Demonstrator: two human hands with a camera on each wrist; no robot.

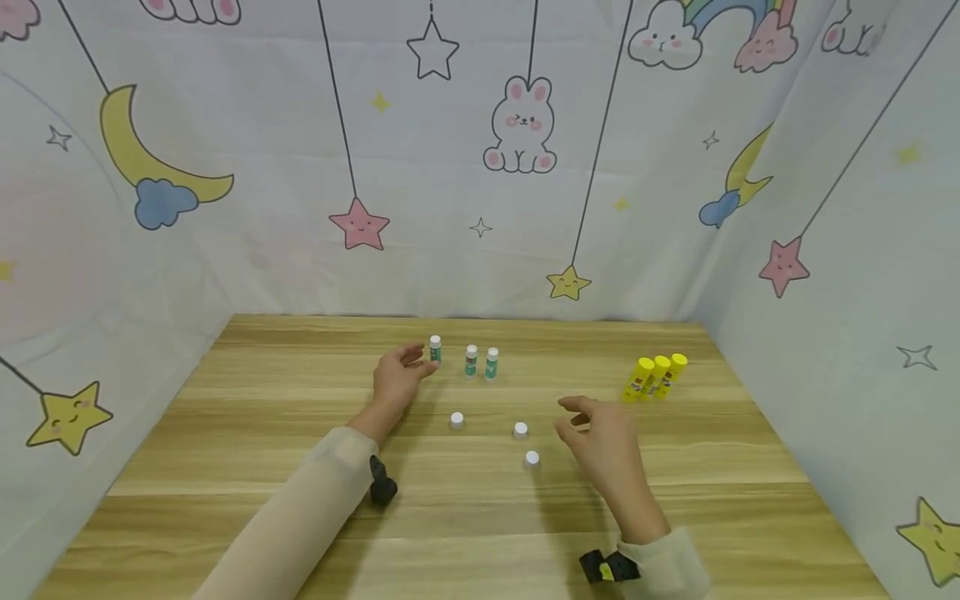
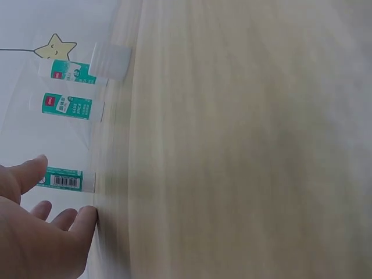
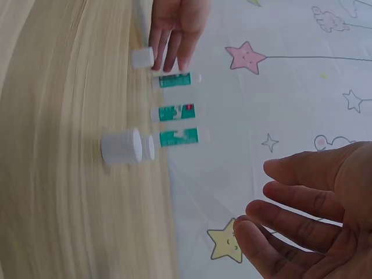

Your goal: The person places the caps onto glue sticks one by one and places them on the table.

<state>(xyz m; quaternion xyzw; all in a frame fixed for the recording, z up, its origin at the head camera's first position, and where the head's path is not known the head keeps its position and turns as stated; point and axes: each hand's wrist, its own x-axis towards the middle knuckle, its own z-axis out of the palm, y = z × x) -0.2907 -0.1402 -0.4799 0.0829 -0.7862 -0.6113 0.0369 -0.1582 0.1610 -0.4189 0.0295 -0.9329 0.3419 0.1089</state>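
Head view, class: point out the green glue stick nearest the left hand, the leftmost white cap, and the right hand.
Green glue stick (image 1: 435,352): head view, on its label.
White cap (image 1: 457,420): head view, on the middle of its visible surface.
Right hand (image 1: 604,437): head view, on the back of the hand.

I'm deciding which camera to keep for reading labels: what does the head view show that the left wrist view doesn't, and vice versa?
Only the head view shows the right hand and the three yellow tubes. Only the left wrist view shows a barcode, on the green-labelled stick nearest the left hand. Both show the left hand, all three green-labelled sticks, at least one white cap and the wooden tabletop.
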